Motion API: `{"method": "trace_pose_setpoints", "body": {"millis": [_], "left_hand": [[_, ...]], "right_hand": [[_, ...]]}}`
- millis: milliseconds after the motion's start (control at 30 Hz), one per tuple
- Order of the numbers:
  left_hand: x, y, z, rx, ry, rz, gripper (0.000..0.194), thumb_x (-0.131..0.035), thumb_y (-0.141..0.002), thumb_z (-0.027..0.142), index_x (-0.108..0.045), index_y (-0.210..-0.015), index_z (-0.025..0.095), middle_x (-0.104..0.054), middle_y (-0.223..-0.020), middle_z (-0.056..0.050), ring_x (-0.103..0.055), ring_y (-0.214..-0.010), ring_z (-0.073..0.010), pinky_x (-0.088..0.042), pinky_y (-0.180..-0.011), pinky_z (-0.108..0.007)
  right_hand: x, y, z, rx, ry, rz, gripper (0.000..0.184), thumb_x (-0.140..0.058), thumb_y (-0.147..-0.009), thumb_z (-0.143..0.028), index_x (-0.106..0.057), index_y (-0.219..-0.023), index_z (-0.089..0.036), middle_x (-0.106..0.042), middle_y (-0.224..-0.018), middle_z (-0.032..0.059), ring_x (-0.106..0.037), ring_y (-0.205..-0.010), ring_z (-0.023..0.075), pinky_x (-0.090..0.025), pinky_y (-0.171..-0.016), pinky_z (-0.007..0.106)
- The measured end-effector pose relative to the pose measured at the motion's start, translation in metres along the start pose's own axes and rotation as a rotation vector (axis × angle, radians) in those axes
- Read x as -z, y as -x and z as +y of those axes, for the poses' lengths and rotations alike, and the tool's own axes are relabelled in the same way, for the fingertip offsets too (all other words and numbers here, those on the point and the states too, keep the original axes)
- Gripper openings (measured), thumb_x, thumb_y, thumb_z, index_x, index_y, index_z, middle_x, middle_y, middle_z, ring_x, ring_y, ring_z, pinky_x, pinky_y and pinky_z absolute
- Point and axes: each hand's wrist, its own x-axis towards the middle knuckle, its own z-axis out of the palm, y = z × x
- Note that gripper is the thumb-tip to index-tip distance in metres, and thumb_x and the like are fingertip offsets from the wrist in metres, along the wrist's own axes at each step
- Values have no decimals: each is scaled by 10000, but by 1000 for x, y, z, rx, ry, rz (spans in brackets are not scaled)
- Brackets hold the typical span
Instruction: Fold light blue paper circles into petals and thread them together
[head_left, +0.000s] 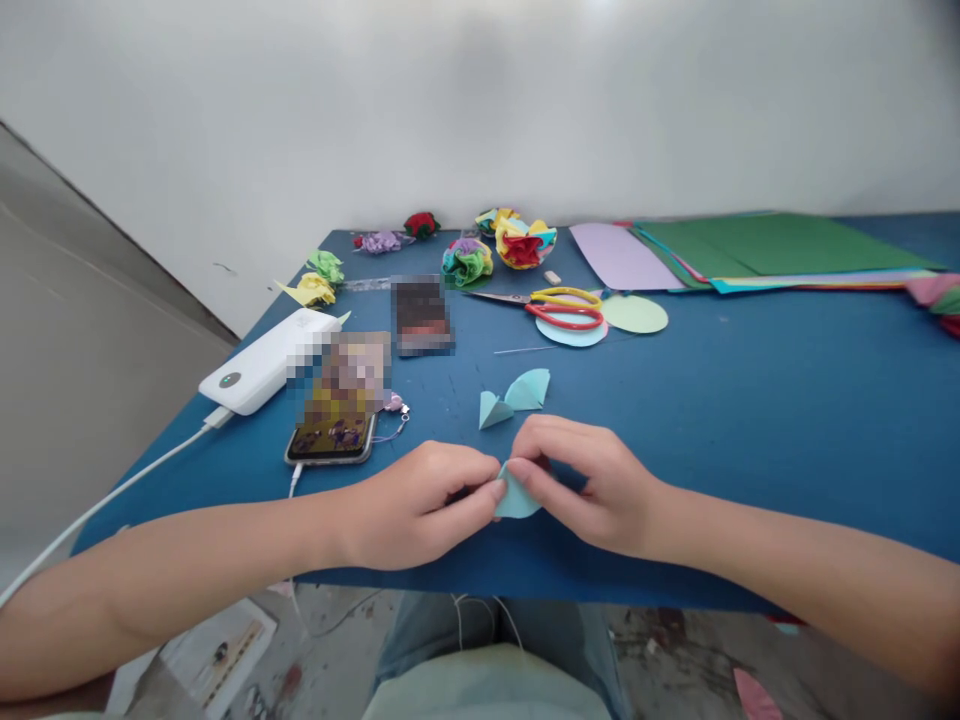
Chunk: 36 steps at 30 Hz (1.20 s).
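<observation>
Between my hands, close to the table's front edge, is a small light-blue piece of paper (517, 497), its lower edge curved. My left hand (431, 505) pinches its left side between thumb and fingers. My right hand (592, 485) is closed on its upper right side, the fingertips partly hiding the paper. Just beyond my hands lie folded light-blue paper pieces (528, 390), standing a little off the blue table (720, 420). Farther back, scissors (566, 308) with yellow and red handles rest over light-blue and pale-green paper circles (636, 314).
At the left are a white power bank (270, 360) with a cable and a phone (334, 440) with a strap. Several crumpled paper flowers (525, 243) line the back. Stacked coloured sheets (787, 245) lie at the back right. A thin stick (525, 351) lies mid-table.
</observation>
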Motion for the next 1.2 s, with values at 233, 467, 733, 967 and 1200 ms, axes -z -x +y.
{"method": "trace_pose_setpoints", "body": {"millis": [233,467,733,967,1200], "left_hand": [[-2,-4,-3,122,91,-60,297,-373,-907,292,-423,-656,141,-313,-592,48,-284,-556,-72,-253,-501,-196],[-4,-4,-2,261,294,-31,310,-423,-872,288,-439,-605,132,-296,-521,55,-276,-464,-48,-225,-417,-171],[0,-3,1,257,229,6,337,-427,-883,336,-510,-635,124,-477,-569,19,-417,-518,-73,-316,-475,-180],[2,-2,1,200,199,-36,348,-418,-890,274,-520,-597,115,-512,-541,8,-430,-496,-65,-319,-469,-172],[3,-2,2,308,259,41,362,-438,-878,335,-477,-583,130,-466,-526,19,-434,-506,-79,-329,-470,-188]], "right_hand": [[-6,1,3,44,37,52,136,-463,-876,-179,-540,-767,-154,-549,-691,27,-499,-638,112,-412,-594,224],[-6,0,3,79,98,70,169,-480,-878,-193,-526,-724,-143,-528,-655,17,-476,-608,99,-383,-576,203],[-4,1,5,106,128,35,317,-441,-900,-202,-408,-587,-163,-387,-547,-32,-368,-511,73,-301,-511,186],[-5,2,5,117,101,-34,302,-427,-911,-213,-408,-613,-167,-390,-567,-32,-368,-531,77,-305,-526,185],[-1,1,2,97,98,-78,300,-387,-920,-208,-426,-625,-169,-419,-579,-15,-391,-544,94,-322,-541,203]]}}
